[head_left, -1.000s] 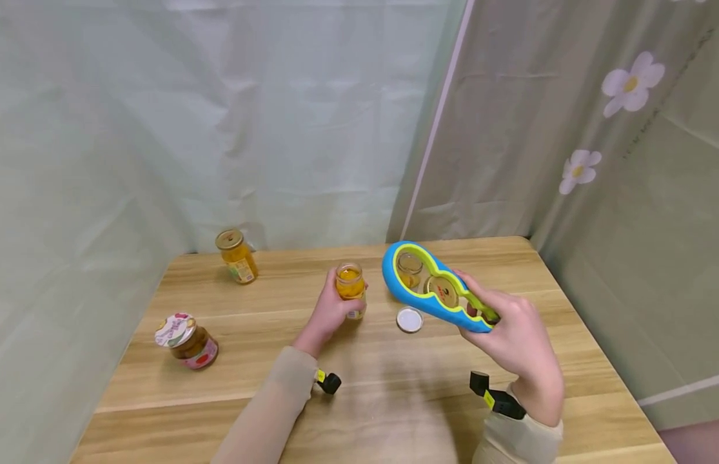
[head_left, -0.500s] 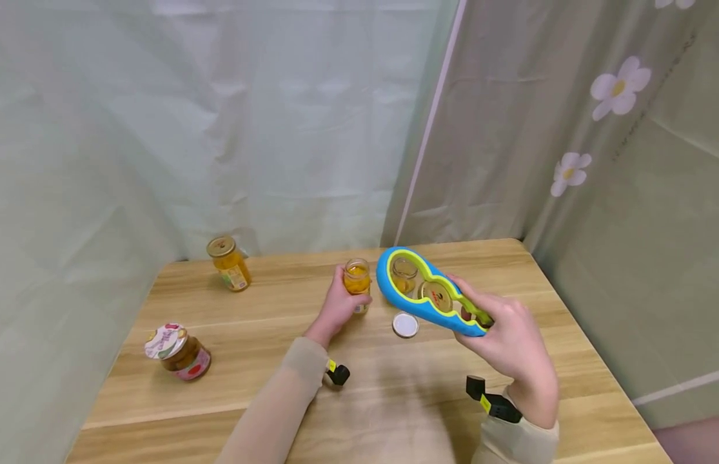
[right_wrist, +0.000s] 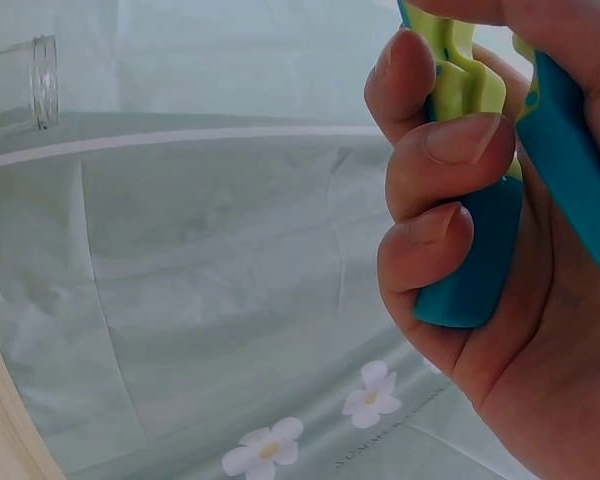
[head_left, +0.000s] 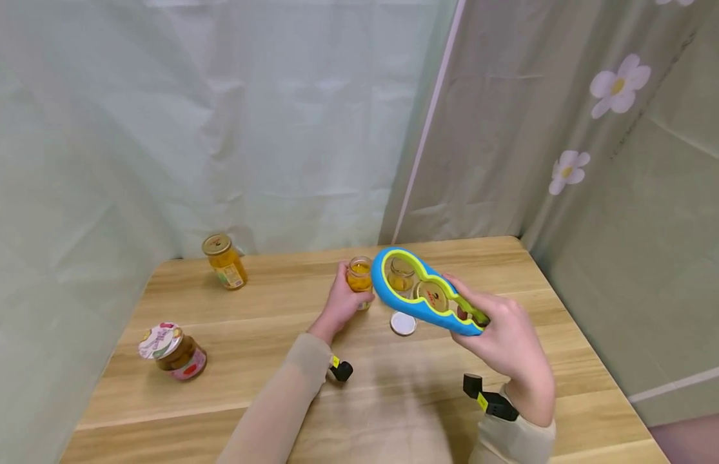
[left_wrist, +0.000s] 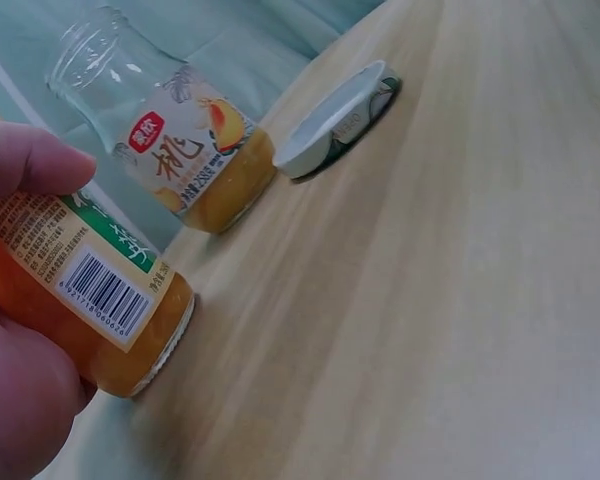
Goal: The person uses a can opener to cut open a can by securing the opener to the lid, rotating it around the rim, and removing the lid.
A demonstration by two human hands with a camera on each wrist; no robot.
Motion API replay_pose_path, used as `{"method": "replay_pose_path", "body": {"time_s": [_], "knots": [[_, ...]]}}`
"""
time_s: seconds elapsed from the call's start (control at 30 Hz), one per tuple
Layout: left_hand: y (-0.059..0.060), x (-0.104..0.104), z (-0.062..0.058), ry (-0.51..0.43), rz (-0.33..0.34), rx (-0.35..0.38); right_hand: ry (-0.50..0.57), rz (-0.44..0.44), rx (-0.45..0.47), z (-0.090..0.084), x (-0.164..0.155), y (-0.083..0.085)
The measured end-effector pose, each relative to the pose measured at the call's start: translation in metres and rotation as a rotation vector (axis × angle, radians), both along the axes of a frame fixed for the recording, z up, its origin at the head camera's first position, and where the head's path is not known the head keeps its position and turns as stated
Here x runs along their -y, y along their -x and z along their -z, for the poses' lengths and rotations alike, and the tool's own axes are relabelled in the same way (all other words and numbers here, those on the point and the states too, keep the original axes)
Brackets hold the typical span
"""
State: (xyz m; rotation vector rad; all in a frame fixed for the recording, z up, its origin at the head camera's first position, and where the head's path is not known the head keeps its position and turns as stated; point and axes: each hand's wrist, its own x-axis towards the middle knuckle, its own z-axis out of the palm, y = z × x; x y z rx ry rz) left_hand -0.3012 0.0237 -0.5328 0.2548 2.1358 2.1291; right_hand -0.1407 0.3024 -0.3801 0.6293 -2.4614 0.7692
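My left hand point(head_left: 342, 303) grips an open glass jar point(head_left: 360, 276) of orange fruit, its bottom close over the table in the left wrist view. Curled round the handles of a blue and lime-green jar opener point(head_left: 417, 310), my right hand point(head_left: 508, 332) keeps it raised over the table. A gold lid point(head_left: 432, 295) shows inside the opener's middle gap. Through the big loop appears a second open jar point(head_left: 401, 277), whose peach label point(left_wrist: 185, 150) faces the left wrist camera. A loose lid point(head_left: 403, 323) lies with its white inside up in front of that jar.
At the back left of the wooden table point(head_left: 266, 361) stands a gold-lidded jar point(head_left: 226, 263) of yellow fruit. Nearer on the left is a brown-filled jar point(head_left: 182, 357) with a patterned lid. A pale curtain point(head_left: 301, 129) hangs behind the table's back edge.
My left hand has carried its jar a little to the right, closer to the second open jar. The opener stays raised, with the gold lid in its middle gap; the view has shifted slightly.
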Motion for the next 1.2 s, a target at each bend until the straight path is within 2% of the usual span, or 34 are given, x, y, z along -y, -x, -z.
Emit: {"method": "replay_pose_path", "body": {"time_s": [0.5, 0.7, 0.93, 1.2], "knots": [[-0.004, 0.0, -0.001, 0.045, -0.01, -0.038, -0.013, 0.02, 0.026, -0.002, -0.001, 0.0], [-0.005, 0.003, -0.001, 0.052, -0.019, -0.02, -0.023, 0.024, 0.028, -0.002, -0.002, 0.0], [-0.006, 0.011, -0.009, 0.148, -0.011, 0.01, -0.018, 0.023, 0.027, -0.002, -0.001, 0.001], [-0.005, 0.018, -0.012, 0.277, 0.022, -0.047, -0.021, 0.011, 0.037, 0.0, 0.0, 0.001]]}}
